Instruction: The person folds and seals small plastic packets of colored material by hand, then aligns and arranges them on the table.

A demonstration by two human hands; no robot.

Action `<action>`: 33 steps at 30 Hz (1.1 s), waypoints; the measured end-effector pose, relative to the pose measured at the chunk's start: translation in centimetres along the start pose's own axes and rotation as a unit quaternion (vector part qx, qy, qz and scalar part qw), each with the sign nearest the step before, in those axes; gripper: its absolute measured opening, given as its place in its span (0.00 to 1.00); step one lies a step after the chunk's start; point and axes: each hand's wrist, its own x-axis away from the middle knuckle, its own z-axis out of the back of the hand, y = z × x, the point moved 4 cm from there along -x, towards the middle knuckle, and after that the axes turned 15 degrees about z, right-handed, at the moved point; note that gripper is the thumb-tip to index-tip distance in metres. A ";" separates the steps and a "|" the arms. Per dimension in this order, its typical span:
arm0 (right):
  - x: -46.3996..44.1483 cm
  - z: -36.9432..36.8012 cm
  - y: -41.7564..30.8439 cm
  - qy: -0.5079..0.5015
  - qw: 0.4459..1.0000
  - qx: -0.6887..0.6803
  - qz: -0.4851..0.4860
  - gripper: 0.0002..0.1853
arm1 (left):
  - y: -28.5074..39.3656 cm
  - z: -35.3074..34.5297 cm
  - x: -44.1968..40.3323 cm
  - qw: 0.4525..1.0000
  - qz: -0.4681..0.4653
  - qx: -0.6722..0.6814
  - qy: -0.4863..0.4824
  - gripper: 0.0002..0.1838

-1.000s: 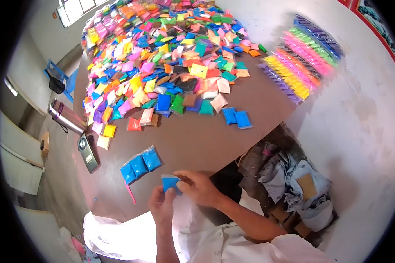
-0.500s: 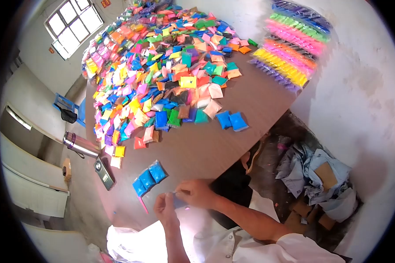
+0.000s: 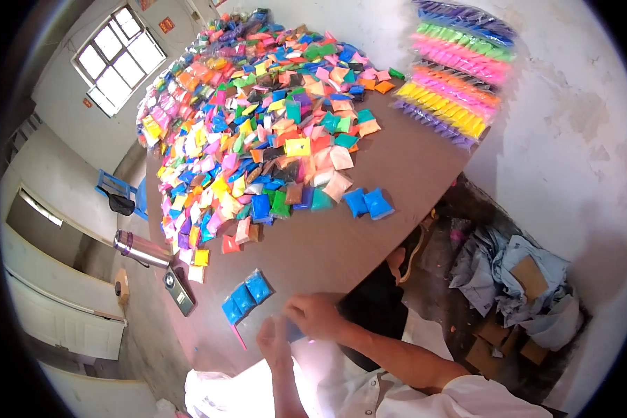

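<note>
My left hand and my right hand are close together at the table's near edge, fingers pinched. A small, bluish, see-through piece shows between them, blurred; it looks like plastic film, but I cannot tell its exact kind. Just beyond my hands lies a row of three joined blue packets in clear plastic. A thin pink stick rests beside the row's near end.
A large heap of small coloured packets covers the far table. Two blue packets lie apart on the right. A phone and steel flask stand at the left edge. Bagged coloured strips lie by the wall; grey plastic bags are below.
The view has shifted slightly, so the table things appear lower and nearer. My hands stay together at the table edge, with their fingertips slightly farther apart.
</note>
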 end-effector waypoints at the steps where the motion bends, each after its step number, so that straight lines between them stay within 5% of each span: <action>1: 0.1 -0.3 0.3 0.013 1.000 0.007 0.009 0.10 | -0.2 0.2 -0.2 1.000 -0.002 -0.001 0.000 0.10; 10: 0.0 -0.4 0.1 -0.019 0.999 0.048 0.009 0.12 | 0.8 -0.4 0.4 0.996 -0.020 0.087 -0.018 0.13; 15: 0.0 -0.1 0.0 0.004 0.998 0.057 0.020 0.12 | 0.7 -0.8 0.1 0.998 -0.059 -0.026 0.015 0.14; 18: -0.1 0.0 -0.3 0.059 0.997 0.025 0.032 0.11 | 0.2 -0.8 -0.3 0.998 -0.049 -0.037 0.000 0.14; 27: -0.2 -0.2 -0.1 -0.018 0.999 0.041 0.013 0.13 | 0.4 -0.6 -0.2 0.999 -0.013 0.037 -0.016 0.15; 33: 0.1 -0.3 1.0 0.060 0.996 -0.052 -0.033 0.11 | -0.7 0.2 -1.5 0.999 -0.031 -0.028 -0.022 0.15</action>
